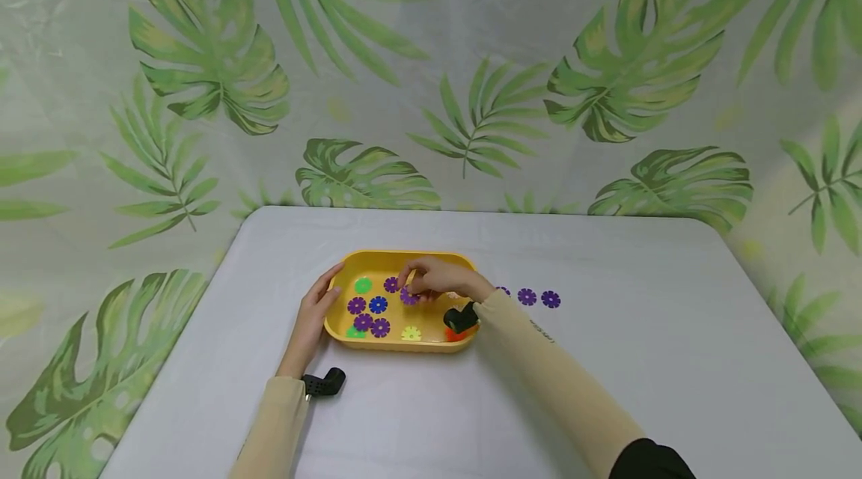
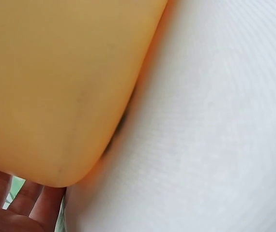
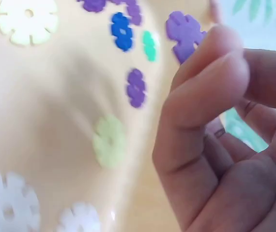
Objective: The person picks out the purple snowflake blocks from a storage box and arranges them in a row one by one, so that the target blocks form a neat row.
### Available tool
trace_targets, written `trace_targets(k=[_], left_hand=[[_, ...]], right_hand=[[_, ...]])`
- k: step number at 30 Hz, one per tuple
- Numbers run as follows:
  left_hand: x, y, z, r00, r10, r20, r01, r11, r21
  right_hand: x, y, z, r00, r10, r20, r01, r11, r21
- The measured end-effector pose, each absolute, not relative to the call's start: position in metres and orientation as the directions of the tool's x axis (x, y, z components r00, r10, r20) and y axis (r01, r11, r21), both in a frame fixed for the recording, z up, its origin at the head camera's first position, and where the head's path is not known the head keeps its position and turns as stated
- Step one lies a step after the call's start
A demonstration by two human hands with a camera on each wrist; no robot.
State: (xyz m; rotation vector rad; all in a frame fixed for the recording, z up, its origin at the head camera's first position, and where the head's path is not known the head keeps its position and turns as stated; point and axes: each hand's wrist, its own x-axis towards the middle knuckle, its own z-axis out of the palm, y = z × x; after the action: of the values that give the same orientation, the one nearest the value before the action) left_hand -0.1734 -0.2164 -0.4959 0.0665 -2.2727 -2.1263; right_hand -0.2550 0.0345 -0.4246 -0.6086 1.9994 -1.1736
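Note:
A yellow basin (image 1: pixel 387 345) stands on the table with toothed plastic discs inside. My left hand (image 1: pixel 313 318) holds its left rim; in the left wrist view, several fingers (image 2: pixel 26 200) lie against the basin's outer wall (image 2: pixel 65 96). Over the basin, my right hand (image 1: pixel 438 277) pinches a purple snowflake disc (image 1: pixel 408 296) between thumb and fingers. That disc (image 3: pixel 182 31) shows beyond the fingertips in the right wrist view. Below lie several purple discs (image 1: pixel 380 327), a blue disc (image 1: pixel 378 304), green discs (image 1: pixel 363 285) and a pale yellow disc (image 1: pixel 411 333).
Right of the basin, purple discs (image 1: pixel 527 296) lie in a row on the white table (image 1: pixel 640 344), partly hidden by the right wrist. Orange-red pieces (image 1: pixel 455 334) sit in the basin's near right corner. White discs (image 3: pixel 7 205) appear in the right wrist view. A leaf-patterned cloth (image 1: pixel 471 30) hangs behind.

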Motion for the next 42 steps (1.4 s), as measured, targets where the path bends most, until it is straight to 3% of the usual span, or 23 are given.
trace_targets(k=[12, 26, 33, 42], left_hand=[[-0.162, -0.209, -0.470, -0.999, -0.029, -0.015, -0.017, 0.069, 0.997], [-0.159, -0.210, -0.470, -0.999, -0.041, -0.020, -0.023, 0.056, 0.998], [-0.160, -0.210, -0.471, -0.999, -0.038, -0.016, -0.018, 0.058, 0.998], [-0.161, -0.209, -0.469, -0.999, -0.031, -0.026, -0.027, 0.047, 0.999]], right_hand=[[-0.266, 0.130, -0.408, -0.707, -0.662, -0.248, -0.051, 0.397, -0.916], [-0.252, 0.274, -0.446, -0.849, -0.426, -0.312, 0.105, 0.443, -0.890], [-0.241, 0.298, -0.460, -0.871, -0.368, -0.327, 0.122, 0.483, -0.867], [-0.240, 0.287, -0.455, -0.912, -0.273, -0.306, 0.086, 0.601, -0.794]])
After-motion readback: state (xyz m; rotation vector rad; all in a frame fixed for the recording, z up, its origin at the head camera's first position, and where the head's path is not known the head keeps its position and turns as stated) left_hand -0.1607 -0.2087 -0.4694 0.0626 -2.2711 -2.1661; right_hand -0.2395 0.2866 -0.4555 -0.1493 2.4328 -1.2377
